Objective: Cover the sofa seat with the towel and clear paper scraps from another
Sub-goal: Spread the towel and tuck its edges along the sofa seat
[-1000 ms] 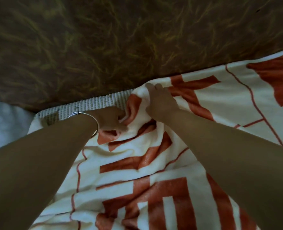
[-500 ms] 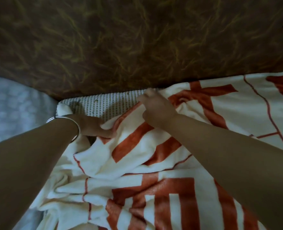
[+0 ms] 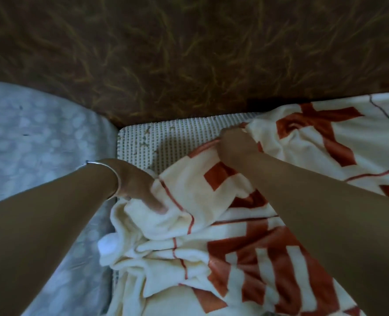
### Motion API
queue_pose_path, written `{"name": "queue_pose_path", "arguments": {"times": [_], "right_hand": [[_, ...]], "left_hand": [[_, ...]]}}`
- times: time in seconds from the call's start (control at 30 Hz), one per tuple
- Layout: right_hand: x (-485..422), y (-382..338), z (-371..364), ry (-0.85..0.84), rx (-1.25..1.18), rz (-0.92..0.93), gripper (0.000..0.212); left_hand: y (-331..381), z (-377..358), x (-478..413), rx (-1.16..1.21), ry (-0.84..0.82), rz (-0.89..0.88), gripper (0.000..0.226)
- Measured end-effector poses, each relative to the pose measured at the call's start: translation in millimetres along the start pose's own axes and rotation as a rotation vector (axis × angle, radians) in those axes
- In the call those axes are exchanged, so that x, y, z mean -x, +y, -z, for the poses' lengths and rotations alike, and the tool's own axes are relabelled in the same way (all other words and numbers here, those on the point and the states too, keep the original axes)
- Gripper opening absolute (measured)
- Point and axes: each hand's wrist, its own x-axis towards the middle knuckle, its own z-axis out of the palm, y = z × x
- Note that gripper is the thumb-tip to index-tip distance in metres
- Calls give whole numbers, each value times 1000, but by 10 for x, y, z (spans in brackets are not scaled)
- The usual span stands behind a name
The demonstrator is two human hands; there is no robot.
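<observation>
- Head view: the towel point(image 3: 234, 236), cream with rust-red blocks and thin red lines, fills the lower right of the frame. It is flat at the far right and bunched into thick folds at lower centre.
- The left hand point(image 3: 138, 185) is at centre left. Its grip is closed on a cream fold of the towel, with the thumb pressed on top and the fingers hidden under the cloth.
- A thin bangle point(image 3: 115, 176) circles the left wrist.
- The right hand point(image 3: 237, 147) is right of centre. Its grip pinches the towel's upper edge, with the fingers curled over a red stripe.
- A white ribbed mat point(image 3: 166, 142) shows bare between the hands and the brown patterned backrest point(image 3: 189, 53), which spans the top of the frame.
- A pale blue spotted cover point(image 3: 40, 133) fills the left side, just beside the mat.
- Against half a second ago, more of the mat lies bare. The towel's upper edge now runs slanting from the right hand down to the left hand.
- The left hand sits lower in the frame than it did, and the folds beneath it are heaped thicker.
- The right hand holds the same edge as before, now further right.
- The blue cover takes up more of the left than earlier.
</observation>
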Motion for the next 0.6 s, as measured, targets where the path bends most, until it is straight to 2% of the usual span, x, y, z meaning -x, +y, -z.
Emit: {"name": "queue_pose_path", "arguments": {"times": [0.03, 0.1, 0.17, 0.23, 0.3, 0.33, 0.37, 0.43, 0.47, 0.5, 0.53, 0.6], "right_hand": [[3, -55, -45, 5, -7, 9, 34], [23, -180, -118, -12, 6, 29, 36], [49, -293, -137, -1, -14, 31, 42], [57, -408, -131, 52, -49, 45, 40], [71, -536, -97, 108, -157, 93, 27], [94, -593, -84, 76, -270, 116, 28], [132, -653, -70, -29, -437, 119, 36], [213, -775, -65, -361, -767, 52, 52], [246, -828, -84, -512, -805, 17, 61], [276, -879, -115, -600, -756, 8, 73], [283, -918, -155, -618, -654, 19, 84], [289, -962, -175, -535, -404, 69, 84]], "left_hand": [[-34, 7, 5, 37, -1, -24, 27], [-30, -18, 38, 286, 60, -129, 16], [-56, 16, 26, 485, 249, -194, 20], [-131, 66, -45, 484, 411, -181, 27], [-186, 94, -67, 497, 496, -169, 15], [-203, 97, -53, 550, 513, -162, 14], [-225, 100, -53, 609, 520, -169, 14], [-251, 111, -57, 722, 495, -195, 15], [-260, 118, -50, 773, 462, -218, 15], [-267, 121, -50, 810, 419, -258, 16], [-269, 117, -27, 816, 370, -292, 16], [-305, 115, 12, 766, 238, -368, 23]]}}
